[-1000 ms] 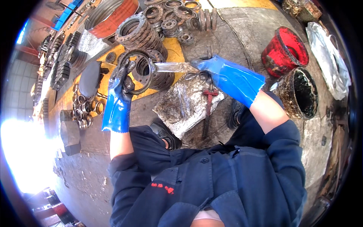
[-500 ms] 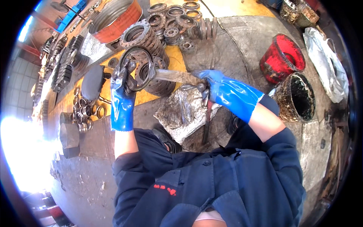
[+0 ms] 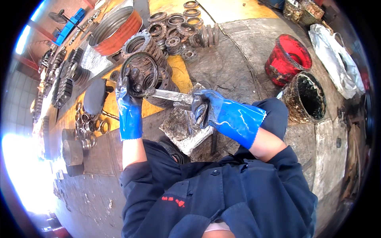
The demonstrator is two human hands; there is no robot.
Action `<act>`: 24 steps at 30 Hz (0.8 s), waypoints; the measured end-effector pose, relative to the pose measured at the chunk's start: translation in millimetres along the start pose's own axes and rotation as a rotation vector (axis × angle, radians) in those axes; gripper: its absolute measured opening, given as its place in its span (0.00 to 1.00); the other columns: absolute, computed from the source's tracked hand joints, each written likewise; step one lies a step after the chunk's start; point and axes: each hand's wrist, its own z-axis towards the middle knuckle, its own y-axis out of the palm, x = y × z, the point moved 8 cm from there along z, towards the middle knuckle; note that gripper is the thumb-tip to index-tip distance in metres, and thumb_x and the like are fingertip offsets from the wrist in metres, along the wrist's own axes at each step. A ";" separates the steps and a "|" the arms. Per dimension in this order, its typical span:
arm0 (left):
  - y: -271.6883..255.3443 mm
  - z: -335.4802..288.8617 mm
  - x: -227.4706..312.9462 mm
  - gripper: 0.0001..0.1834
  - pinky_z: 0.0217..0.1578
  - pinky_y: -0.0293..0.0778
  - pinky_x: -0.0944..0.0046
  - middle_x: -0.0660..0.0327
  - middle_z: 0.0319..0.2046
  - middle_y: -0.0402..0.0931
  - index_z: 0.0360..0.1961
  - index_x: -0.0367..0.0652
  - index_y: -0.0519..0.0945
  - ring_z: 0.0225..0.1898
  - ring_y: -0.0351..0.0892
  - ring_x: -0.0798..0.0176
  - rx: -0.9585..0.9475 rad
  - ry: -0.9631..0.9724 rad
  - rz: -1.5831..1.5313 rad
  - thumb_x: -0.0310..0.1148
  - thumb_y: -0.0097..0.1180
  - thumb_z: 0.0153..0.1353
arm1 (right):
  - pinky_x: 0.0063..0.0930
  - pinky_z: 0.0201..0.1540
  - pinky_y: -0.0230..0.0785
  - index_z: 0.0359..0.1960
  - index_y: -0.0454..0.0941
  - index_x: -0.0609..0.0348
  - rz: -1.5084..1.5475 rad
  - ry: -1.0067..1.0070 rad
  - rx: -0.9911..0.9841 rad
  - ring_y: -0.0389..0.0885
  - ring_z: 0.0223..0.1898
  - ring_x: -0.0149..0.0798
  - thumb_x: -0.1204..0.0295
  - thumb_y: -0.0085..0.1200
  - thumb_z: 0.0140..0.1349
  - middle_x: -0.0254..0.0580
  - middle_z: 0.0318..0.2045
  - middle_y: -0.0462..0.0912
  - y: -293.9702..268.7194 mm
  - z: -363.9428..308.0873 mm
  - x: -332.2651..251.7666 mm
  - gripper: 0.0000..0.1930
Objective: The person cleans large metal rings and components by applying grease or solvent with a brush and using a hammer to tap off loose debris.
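Observation:
My left hand point(image 3: 129, 107), in a greasy blue rubber glove, grips a dark, oily metal ring point(image 3: 156, 73) held upright. My right hand point(image 3: 214, 109), gloved the same way, is closed round a flat, greasy strip-shaped tool point(image 3: 170, 95). The tool's far end touches the ring's lower right rim; whether it is a scraper or a brush I cannot tell. Below the hands lies a white block-like pad point(image 3: 190, 143) smeared with black grease. A dark ribbed rod point(image 3: 214, 143) stands out beside it, partly hidden by my right hand.
Stacks of rusty flanged rings point(image 3: 152, 57) stand ahead. An orange-red drum point(image 3: 119, 33) is farther left. Small rings point(image 3: 89, 125) lie near a dark grey pad point(image 3: 95, 97). At right are a red bucket point(image 3: 283, 63), a grimy black bucket point(image 3: 305, 97) and a white sack point(image 3: 333, 59).
My right hand has moved left and slightly down with the tool, closer to the ring. The grip now shows the curled fingers. My left hand still holds the ring, with little movement.

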 end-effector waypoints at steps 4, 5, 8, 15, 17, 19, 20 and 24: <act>-20.8 14.7 -9.9 0.21 0.49 0.83 0.51 0.53 0.60 0.75 0.62 0.48 0.73 0.60 0.76 0.51 -0.090 0.045 -0.260 0.41 0.50 0.72 | 0.28 0.18 0.65 0.30 0.71 0.58 0.082 -0.150 0.254 0.70 0.16 0.32 0.65 0.47 0.67 0.39 0.19 0.73 -3.0 -23.7 -19.2 0.11; -26.3 19.0 -13.7 0.20 0.50 0.82 0.50 0.53 0.61 0.74 0.62 0.48 0.73 0.61 0.75 0.51 -0.113 0.023 -0.295 0.41 0.49 0.72 | 0.27 0.19 0.65 0.30 0.72 0.56 0.334 0.060 0.235 0.69 0.16 0.29 0.65 0.50 0.66 0.31 0.17 0.72 6.0 -45.6 -18.6 0.09; -42.2 9.6 -8.0 0.20 0.53 0.79 0.47 0.54 0.63 0.72 0.63 0.50 0.73 0.63 0.73 0.52 -0.136 0.013 -0.340 0.41 0.46 0.74 | 0.21 0.21 0.64 0.29 0.73 0.50 0.252 0.026 0.074 0.68 0.16 0.21 0.62 0.56 0.65 0.18 0.15 0.70 28.1 -95.7 -50.1 0.09; -35.4 10.4 -17.3 0.22 0.57 0.76 0.47 0.56 0.67 0.67 0.67 0.50 0.68 0.67 0.68 0.54 -0.170 -0.021 -0.354 0.41 0.43 0.75 | 0.18 0.17 0.65 0.49 0.77 0.63 -0.259 -0.878 0.487 0.73 0.18 0.27 0.66 0.56 0.65 0.36 0.25 0.80 -24.5 -310.8 -180.7 0.16; -23.9 17.9 -30.6 0.33 0.66 0.65 0.44 0.58 0.71 0.62 0.71 0.53 0.63 0.71 0.60 0.53 -0.315 -0.025 -0.272 0.39 0.55 0.66 | 0.23 0.21 0.72 0.47 0.80 0.57 -0.346 -1.217 0.898 0.80 0.23 0.33 0.67 0.55 0.67 0.47 0.36 0.86 -74.3 -392.9 -201.2 0.11; -24.3 4.4 -20.4 0.35 0.68 0.60 0.43 0.60 0.72 0.59 0.72 0.54 0.62 0.73 0.57 0.51 -0.441 0.051 -0.068 0.41 0.56 0.63 | 0.31 0.27 0.78 0.50 0.81 0.52 -1.045 -0.875 1.326 0.82 0.25 0.36 0.67 0.54 0.67 0.48 0.36 0.86 -87.9 -424.5 -206.5 0.12; -46.5 5.4 -16.9 0.34 0.69 0.58 0.42 0.60 0.73 0.58 0.72 0.54 0.62 0.73 0.55 0.50 -0.371 0.021 -0.086 0.42 0.54 0.66 | 0.36 0.32 0.79 0.51 0.80 0.51 -1.380 -0.844 1.537 0.84 0.30 0.41 0.66 0.53 0.67 0.49 0.39 0.86 -91.0 -443.4 -212.5 0.13; -83.8 19.2 -30.2 0.27 0.64 0.67 0.43 0.60 0.74 0.55 0.73 0.56 0.60 0.73 0.55 0.49 -0.002 -0.190 -0.151 0.42 0.41 0.75 | 0.47 0.50 0.76 0.62 0.70 0.44 -2.121 -0.095 2.089 0.82 0.51 0.56 0.63 0.44 0.70 0.52 0.51 0.82 -129.3 -486.9 -206.7 0.19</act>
